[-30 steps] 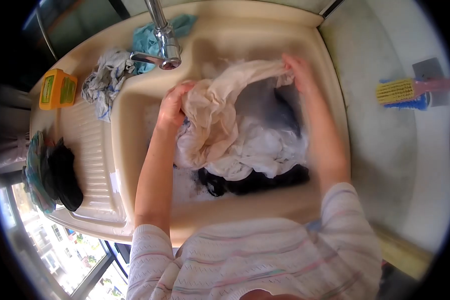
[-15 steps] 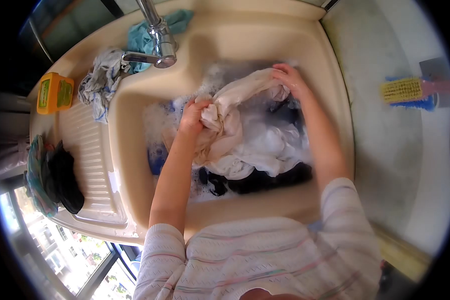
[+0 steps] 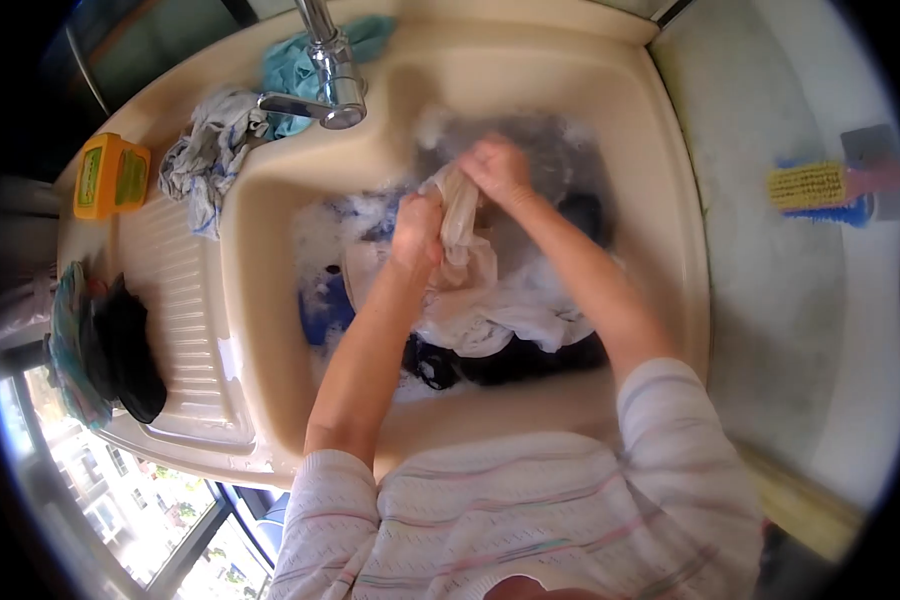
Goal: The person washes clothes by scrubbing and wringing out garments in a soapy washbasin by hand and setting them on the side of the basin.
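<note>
Soapy water and soaking laundry fill the beige sink [image 3: 260, 330]. A wet white garment [image 3: 460, 225] is bunched between my two hands, its lower part trailing into the suds. My left hand [image 3: 417, 230] is closed round one bunched part of it. Just above and to the right, my right hand [image 3: 497, 168] is closed on the cloth's upper end, slightly blurred. Below them lie dark clothes [image 3: 530, 360] at the near side of the sink and a blue cloth [image 3: 325, 310] at the left. Which kind of garment the white one is, I cannot tell.
A chrome tap [image 3: 335, 85] stands over the sink's back left. The ribbed drainboard [image 3: 190, 330] holds an orange tub [image 3: 112, 177], a grey-white cloth [image 3: 210, 150] and black clothing [image 3: 128, 350]. A teal cloth [image 3: 288, 70] lies behind the tap. Brushes [image 3: 810, 188] lie at the right.
My right hand has moved left and inward, close to my left hand. The white cloth, stretched between them before, is now gathered up. My left hand has shifted slightly right.
</note>
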Action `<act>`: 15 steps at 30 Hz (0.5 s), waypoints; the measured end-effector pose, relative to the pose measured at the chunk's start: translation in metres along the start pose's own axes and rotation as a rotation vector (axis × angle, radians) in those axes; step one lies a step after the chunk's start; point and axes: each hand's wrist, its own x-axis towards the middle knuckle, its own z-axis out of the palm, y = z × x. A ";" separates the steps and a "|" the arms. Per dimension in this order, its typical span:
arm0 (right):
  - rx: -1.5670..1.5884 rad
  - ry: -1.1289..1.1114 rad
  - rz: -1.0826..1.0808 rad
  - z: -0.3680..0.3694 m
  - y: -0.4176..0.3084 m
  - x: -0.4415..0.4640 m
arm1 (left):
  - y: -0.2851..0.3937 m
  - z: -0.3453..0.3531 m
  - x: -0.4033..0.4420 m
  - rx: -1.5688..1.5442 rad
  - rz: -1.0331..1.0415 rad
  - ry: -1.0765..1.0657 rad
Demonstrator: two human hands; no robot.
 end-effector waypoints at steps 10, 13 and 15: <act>0.265 -0.085 0.549 -0.072 0.108 -0.002 | 0.012 -0.032 0.006 0.123 -0.035 0.038; -0.012 -0.387 0.389 -0.039 0.072 -0.011 | 0.014 -0.012 0.000 0.257 -0.069 -0.010; 0.144 -0.386 0.310 -0.051 0.068 -0.009 | 0.010 -0.037 0.017 0.187 -0.074 -0.018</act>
